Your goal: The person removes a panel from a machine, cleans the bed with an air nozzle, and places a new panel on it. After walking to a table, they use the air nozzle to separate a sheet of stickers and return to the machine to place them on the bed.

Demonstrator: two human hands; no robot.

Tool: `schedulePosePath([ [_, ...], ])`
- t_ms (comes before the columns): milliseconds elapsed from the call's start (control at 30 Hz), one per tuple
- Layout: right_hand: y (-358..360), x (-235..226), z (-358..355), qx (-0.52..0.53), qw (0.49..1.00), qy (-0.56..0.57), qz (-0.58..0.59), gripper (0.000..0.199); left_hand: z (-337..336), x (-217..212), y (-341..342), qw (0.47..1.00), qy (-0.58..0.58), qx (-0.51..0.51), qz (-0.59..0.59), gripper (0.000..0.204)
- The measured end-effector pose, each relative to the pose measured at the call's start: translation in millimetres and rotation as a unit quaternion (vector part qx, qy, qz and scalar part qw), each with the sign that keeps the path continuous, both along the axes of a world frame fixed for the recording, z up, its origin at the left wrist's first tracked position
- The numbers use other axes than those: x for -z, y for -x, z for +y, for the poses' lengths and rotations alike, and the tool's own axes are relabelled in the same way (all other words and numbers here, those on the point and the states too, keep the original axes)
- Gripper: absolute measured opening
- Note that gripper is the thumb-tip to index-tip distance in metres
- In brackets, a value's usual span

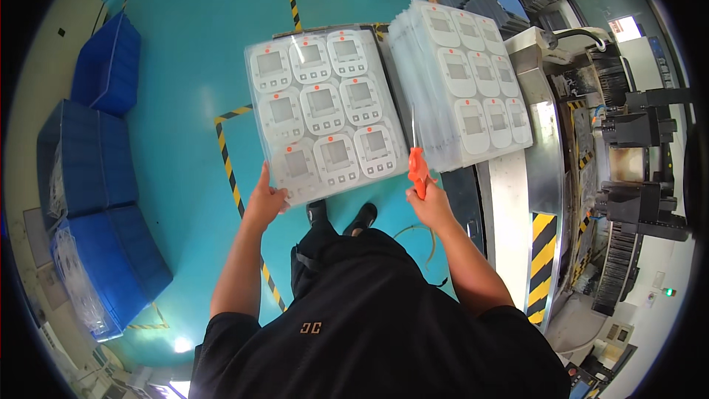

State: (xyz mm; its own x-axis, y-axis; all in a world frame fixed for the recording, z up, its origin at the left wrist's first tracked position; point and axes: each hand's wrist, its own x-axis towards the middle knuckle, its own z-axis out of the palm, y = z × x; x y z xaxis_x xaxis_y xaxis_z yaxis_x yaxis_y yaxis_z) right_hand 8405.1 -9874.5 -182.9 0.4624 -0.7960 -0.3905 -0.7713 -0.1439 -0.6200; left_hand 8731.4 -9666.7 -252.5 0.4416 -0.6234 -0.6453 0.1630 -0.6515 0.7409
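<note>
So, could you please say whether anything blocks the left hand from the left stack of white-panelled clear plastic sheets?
Nothing visible does: the left hand meets the left plastic stack at its near left corner.

A: Where does this view look from?
B: The wearer's head, through the left one of two fisheye cameras worn side by side.
A: Facing which way?
B: Steeply down: the black shirt [332, 351] fills the lower middle, the shoes [364, 219] show beyond it, and teal floor [192, 52] runs toward the top.
A: How near?
B: Close to the shirt; the left hand [264, 200] and right hand [430, 205] come farther out, and blue bins [111, 155] bend along the left rim.
</note>
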Motion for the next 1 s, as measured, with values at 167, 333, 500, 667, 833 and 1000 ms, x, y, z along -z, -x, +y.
schedulePosePath([
  [167,20,-2,11,-0.014,1.000,-0.023,0.001,0.050,-6,-3,1,0.981,-0.083,0.098,-0.146,0.088],
  [333,52,9,37,-0.039,0.996,-0.049,0.060,0.053,-10,-9,3,0.998,-0.065,-0.006,-0.017,0.084],
  [500,86,22,59,-0.018,0.990,-0.104,0.098,0.055,-14,-13,0,0.989,-0.109,0.066,-0.078,0.084],
  [667,117,29,77,-0.015,0.993,-0.075,0.093,0.051,-29,34,-51,0.890,-0.145,0.200,-0.384,0.091],
  [833,129,27,79,0.001,0.987,-0.088,0.132,0.047,-94,64,-118,0.990,0.008,-0.103,-0.096,0.093],
  [1000,142,0,89,0.054,0.978,-0.076,0.186,0.044,-111,97,-112,0.975,0.185,-0.115,0.038,0.085],
])
